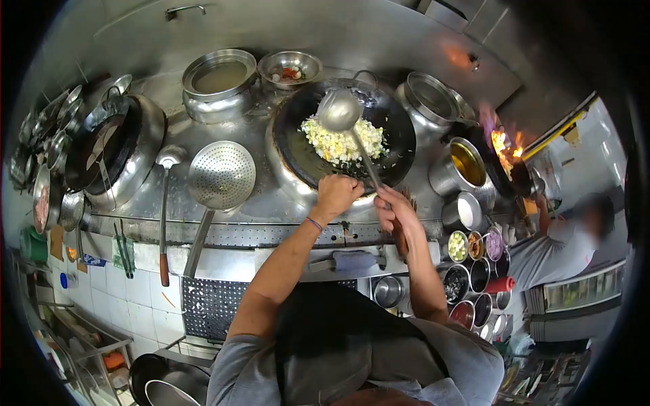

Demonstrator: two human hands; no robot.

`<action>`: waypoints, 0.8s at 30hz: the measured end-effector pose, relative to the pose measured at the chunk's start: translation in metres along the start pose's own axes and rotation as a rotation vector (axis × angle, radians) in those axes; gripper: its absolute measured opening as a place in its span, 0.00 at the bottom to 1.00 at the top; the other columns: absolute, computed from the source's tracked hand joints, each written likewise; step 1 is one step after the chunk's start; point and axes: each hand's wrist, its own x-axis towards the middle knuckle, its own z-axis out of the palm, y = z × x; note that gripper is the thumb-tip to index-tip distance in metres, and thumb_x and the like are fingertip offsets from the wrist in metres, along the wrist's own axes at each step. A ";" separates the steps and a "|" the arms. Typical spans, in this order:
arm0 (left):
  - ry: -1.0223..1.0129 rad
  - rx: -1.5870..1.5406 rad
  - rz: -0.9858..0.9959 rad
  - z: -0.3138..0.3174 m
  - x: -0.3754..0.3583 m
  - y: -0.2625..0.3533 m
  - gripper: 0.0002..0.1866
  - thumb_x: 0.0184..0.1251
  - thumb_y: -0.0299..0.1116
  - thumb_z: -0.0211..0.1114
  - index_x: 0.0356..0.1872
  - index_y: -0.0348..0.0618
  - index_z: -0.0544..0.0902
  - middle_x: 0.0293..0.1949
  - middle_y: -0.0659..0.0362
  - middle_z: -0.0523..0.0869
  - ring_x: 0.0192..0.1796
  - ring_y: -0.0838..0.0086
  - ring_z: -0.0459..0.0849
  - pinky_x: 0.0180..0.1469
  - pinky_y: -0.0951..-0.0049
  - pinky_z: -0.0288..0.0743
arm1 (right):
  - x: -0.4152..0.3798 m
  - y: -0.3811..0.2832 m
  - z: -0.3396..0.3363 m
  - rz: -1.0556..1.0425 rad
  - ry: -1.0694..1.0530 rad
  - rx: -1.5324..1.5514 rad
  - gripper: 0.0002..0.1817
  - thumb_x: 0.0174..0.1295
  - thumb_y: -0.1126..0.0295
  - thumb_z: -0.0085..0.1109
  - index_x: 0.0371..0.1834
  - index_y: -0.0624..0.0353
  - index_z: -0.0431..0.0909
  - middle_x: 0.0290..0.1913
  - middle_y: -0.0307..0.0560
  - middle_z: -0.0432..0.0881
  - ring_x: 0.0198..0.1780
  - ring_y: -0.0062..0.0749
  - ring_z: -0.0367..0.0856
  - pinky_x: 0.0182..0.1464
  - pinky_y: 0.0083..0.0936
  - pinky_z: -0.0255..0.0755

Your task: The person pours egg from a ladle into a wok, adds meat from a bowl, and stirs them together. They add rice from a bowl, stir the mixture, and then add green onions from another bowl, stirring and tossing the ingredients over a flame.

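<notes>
A large black wok (298, 152) holds a heap of pale yellow and white chopped food (345, 143) with dark green bits. My left hand (336, 194) is closed in a fist at the wok's near rim; what it grips is hidden beneath the fingers. In my right hand (397, 208) is the handle of a steel ladle (340, 111), its bowl hanging over the far part of the food. The ladle's wooden handle end points down toward my right forearm.
On the left lie a perforated skimmer (222, 174) and another ladle (170, 157). Behind stand a lidded pot (220, 76) and a steel bowl (291, 68). At right are an oil pot (467, 166), ingredient containers (458, 246), a flaming wok (508, 152) and another person (562, 250).
</notes>
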 end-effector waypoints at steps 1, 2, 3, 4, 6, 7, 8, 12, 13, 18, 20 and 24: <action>-0.011 -0.005 -0.002 0.000 -0.002 0.001 0.21 0.65 0.45 0.64 0.16 0.43 0.83 0.20 0.50 0.84 0.25 0.51 0.85 0.30 0.52 0.79 | 0.007 -0.003 -0.004 0.020 0.024 -0.012 0.05 0.76 0.65 0.53 0.49 0.50 0.71 0.26 0.32 0.70 0.16 0.14 0.64 0.13 0.20 0.61; -0.025 -0.007 0.006 0.000 -0.005 0.003 0.21 0.65 0.45 0.64 0.16 0.43 0.83 0.20 0.50 0.84 0.25 0.51 0.85 0.30 0.52 0.78 | 0.015 -0.006 -0.008 0.041 0.047 -0.027 0.06 0.76 0.65 0.53 0.50 0.50 0.71 0.26 0.32 0.70 0.17 0.14 0.64 0.13 0.20 0.61; -0.027 -0.007 0.009 -0.001 -0.005 0.003 0.21 0.65 0.45 0.64 0.16 0.43 0.83 0.20 0.50 0.84 0.25 0.51 0.84 0.30 0.52 0.78 | 0.020 -0.010 -0.009 0.063 0.063 -0.052 0.07 0.76 0.65 0.53 0.51 0.51 0.71 0.26 0.32 0.70 0.17 0.14 0.64 0.13 0.20 0.61; -0.020 -0.005 0.008 -0.002 -0.002 0.001 0.21 0.65 0.45 0.64 0.15 0.43 0.83 0.21 0.50 0.84 0.25 0.51 0.84 0.30 0.52 0.78 | 0.007 -0.015 0.011 -0.007 0.089 -0.180 0.07 0.76 0.65 0.53 0.51 0.52 0.71 0.26 0.32 0.70 0.17 0.14 0.64 0.13 0.20 0.60; -0.005 -0.013 0.015 0.000 -0.004 0.000 0.21 0.65 0.45 0.64 0.15 0.43 0.83 0.20 0.50 0.84 0.25 0.51 0.84 0.30 0.51 0.78 | -0.008 -0.009 0.018 -0.098 -0.014 -0.183 0.07 0.76 0.66 0.53 0.52 0.51 0.71 0.26 0.31 0.70 0.16 0.12 0.64 0.12 0.18 0.59; 0.007 -0.017 0.020 0.001 -0.002 -0.001 0.21 0.65 0.45 0.64 0.15 0.43 0.83 0.20 0.50 0.84 0.25 0.51 0.84 0.29 0.51 0.78 | -0.013 -0.008 0.021 -0.146 -0.066 -0.186 0.07 0.76 0.67 0.53 0.52 0.50 0.71 0.26 0.31 0.70 0.16 0.12 0.64 0.12 0.17 0.58; 0.017 -0.016 0.014 0.002 -0.001 -0.002 0.21 0.65 0.45 0.64 0.15 0.43 0.83 0.20 0.50 0.84 0.25 0.51 0.84 0.29 0.51 0.78 | -0.017 -0.010 0.024 -0.093 -0.041 -0.111 0.06 0.75 0.67 0.53 0.50 0.51 0.70 0.26 0.32 0.70 0.16 0.13 0.64 0.12 0.17 0.59; 0.025 -0.036 0.042 0.003 -0.006 0.001 0.20 0.65 0.44 0.65 0.16 0.43 0.83 0.21 0.51 0.84 0.25 0.52 0.84 0.29 0.52 0.78 | 0.017 -0.013 0.000 0.110 0.020 -0.059 0.11 0.74 0.68 0.54 0.56 0.54 0.70 0.26 0.33 0.70 0.15 0.14 0.64 0.12 0.19 0.62; 0.045 -0.044 0.058 0.002 -0.003 0.001 0.20 0.66 0.43 0.65 0.16 0.43 0.83 0.20 0.51 0.84 0.25 0.52 0.84 0.29 0.52 0.78 | 0.012 -0.011 0.003 0.044 0.040 -0.135 0.10 0.75 0.67 0.55 0.55 0.53 0.71 0.26 0.32 0.70 0.16 0.14 0.64 0.12 0.19 0.61; 0.093 -0.050 0.107 0.002 -0.004 -0.002 0.20 0.67 0.43 0.65 0.17 0.42 0.82 0.23 0.51 0.85 0.26 0.52 0.85 0.31 0.54 0.79 | -0.033 0.003 0.011 -0.078 0.038 -0.202 0.07 0.75 0.67 0.54 0.51 0.55 0.72 0.26 0.33 0.70 0.15 0.16 0.64 0.12 0.22 0.62; 0.102 -0.045 0.113 0.008 -0.005 -0.006 0.20 0.68 0.43 0.65 0.18 0.42 0.82 0.23 0.51 0.85 0.28 0.52 0.85 0.33 0.54 0.79 | -0.032 0.009 -0.010 0.014 -0.025 -0.142 0.07 0.76 0.67 0.53 0.52 0.52 0.73 0.25 0.32 0.69 0.15 0.14 0.64 0.11 0.20 0.62; 0.073 -0.033 0.091 0.001 -0.002 0.004 0.21 0.68 0.43 0.64 0.17 0.42 0.82 0.23 0.51 0.84 0.30 0.52 0.85 0.36 0.53 0.78 | -0.026 0.012 -0.002 -0.095 0.105 -0.555 0.07 0.76 0.68 0.52 0.52 0.54 0.73 0.25 0.32 0.68 0.14 0.14 0.64 0.10 0.19 0.60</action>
